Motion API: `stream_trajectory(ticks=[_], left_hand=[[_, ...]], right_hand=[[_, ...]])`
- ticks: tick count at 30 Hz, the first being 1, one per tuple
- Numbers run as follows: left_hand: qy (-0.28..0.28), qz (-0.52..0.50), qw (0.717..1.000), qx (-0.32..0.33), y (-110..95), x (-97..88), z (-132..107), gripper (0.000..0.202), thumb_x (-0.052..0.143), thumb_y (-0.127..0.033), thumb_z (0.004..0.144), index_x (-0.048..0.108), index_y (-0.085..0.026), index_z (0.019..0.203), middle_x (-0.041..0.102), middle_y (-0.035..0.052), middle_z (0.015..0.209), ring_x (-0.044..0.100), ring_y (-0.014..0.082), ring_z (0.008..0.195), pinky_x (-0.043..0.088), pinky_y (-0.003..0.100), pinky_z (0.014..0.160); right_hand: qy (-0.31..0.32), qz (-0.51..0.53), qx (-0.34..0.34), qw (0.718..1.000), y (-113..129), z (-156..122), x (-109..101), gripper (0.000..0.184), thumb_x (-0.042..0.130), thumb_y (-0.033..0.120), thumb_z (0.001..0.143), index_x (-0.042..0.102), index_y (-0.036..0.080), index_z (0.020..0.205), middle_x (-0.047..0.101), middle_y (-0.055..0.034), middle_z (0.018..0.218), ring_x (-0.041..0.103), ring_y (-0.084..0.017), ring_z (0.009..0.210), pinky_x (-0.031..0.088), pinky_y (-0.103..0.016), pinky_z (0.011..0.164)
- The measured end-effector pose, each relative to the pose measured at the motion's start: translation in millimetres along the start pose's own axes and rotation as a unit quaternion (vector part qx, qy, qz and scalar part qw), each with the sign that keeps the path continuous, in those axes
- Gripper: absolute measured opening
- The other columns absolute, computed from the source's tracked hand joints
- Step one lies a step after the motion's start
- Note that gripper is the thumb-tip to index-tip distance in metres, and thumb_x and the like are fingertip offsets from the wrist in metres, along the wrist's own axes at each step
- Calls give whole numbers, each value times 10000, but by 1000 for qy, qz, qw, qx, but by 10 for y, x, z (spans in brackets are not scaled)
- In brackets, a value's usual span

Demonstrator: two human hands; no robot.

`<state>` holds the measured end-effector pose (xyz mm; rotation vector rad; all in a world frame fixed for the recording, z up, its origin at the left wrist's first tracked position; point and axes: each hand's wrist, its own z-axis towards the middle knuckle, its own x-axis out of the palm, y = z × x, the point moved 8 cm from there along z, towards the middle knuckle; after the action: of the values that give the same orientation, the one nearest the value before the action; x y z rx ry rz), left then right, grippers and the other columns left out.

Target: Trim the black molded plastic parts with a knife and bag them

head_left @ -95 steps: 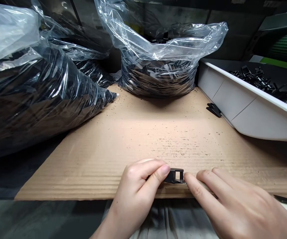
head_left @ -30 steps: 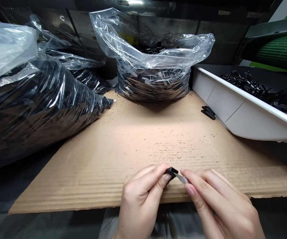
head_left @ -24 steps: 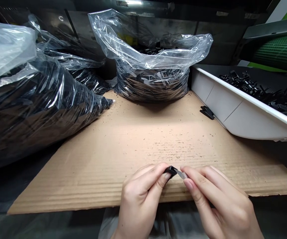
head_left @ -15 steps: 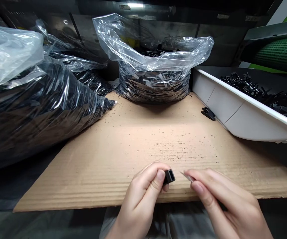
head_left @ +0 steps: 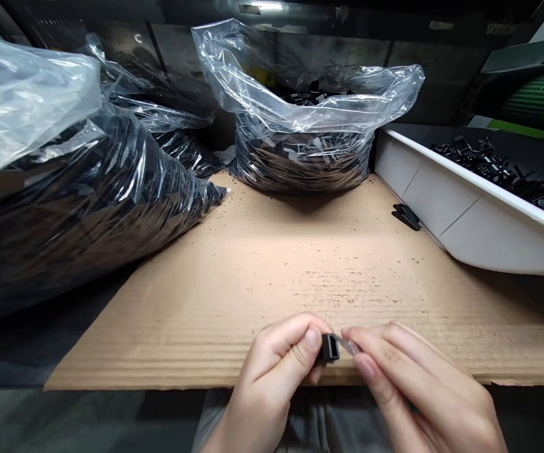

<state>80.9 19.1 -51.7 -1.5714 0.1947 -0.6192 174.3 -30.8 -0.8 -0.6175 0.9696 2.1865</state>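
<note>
My left hand [head_left: 274, 377] pinches a small black plastic clip [head_left: 329, 347] between thumb and fingers, low over the near edge of the cardboard sheet [head_left: 272, 270]. My right hand [head_left: 418, 390] is closed on a thin grey blade-like tool [head_left: 347, 345], whose tip touches the clip's right side. Both hands meet at the clip.
An open clear bag of black parts [head_left: 303, 119] stands at the back. Bulging bags [head_left: 64, 176] fill the left. A white bin [head_left: 470, 201] holding black parts sits at the right, with a stray black piece [head_left: 407, 216] beside it on the cardboard.
Half a second ago the clip and the tool tip were a little apart; now my right hand has brought the tool back against the clip. Before that they were also together.
</note>
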Motion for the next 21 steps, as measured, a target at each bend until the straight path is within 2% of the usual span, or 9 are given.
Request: stream_trajectory(ticks=[5,7,9,12,15,18,20,21], left_hand=[[24,24,999,16,-3,12,-23,280,423,-306,874,526,-161,657,392,-23,575,352,102,541,282,214,513],[16,39,999,15,12,-18,-23,280,423,-317,875,524,-164,664,393,-25,571,358,102,542,287,211,516],[8,49,999,17,11,-45,-16,276,425,-320,875,529,-165,671,395,-26,566,365,102,540,291,208,514],[8,55,998,22,-6,-40,-5,272,432,-320,871,540,-171,670,403,-27,568,372,99,535,300,204,509],[6,67,997,30,-5,-6,-30,287,439,-322,864,557,-170,651,421,-23,568,389,102,539,324,201,512],[-4,85,996,34,2,-19,-59,286,436,-329,855,586,-173,668,488,-9,588,457,114,545,381,198,505],[-14,159,986,49,-106,-78,0,307,412,-337,860,598,-178,676,539,-6,580,515,123,533,420,194,489],[-14,223,972,75,-241,-102,72,315,405,-346,861,607,-180,684,562,-10,566,539,125,521,435,188,479]], right_hand=[[48,-12,51,997,-159,-28,51,180,485,111,806,583,181,939,598,-26,734,586,-137,663,477,-251,573],[41,25,89,995,-206,-36,-5,185,475,130,820,567,218,953,612,9,725,598,-104,644,476,-199,587],[49,97,162,981,-276,-50,-12,160,436,180,852,559,251,924,601,44,655,570,-67,522,456,-154,510],[83,226,287,927,-356,-72,124,187,406,330,864,568,246,825,544,48,572,462,-54,405,395,-161,408],[130,328,354,866,-343,-43,340,245,478,437,805,521,201,751,425,68,513,348,-35,389,301,-159,375],[188,415,386,802,-310,-32,486,231,531,396,783,423,197,741,359,99,541,261,-6,371,193,-150,349],[233,440,391,774,-305,-67,490,257,623,336,717,419,196,790,390,94,591,304,-11,432,230,-145,400],[255,436,395,768,-320,-103,471,296,663,310,676,436,193,826,410,87,609,332,-21,475,260,-148,444]])
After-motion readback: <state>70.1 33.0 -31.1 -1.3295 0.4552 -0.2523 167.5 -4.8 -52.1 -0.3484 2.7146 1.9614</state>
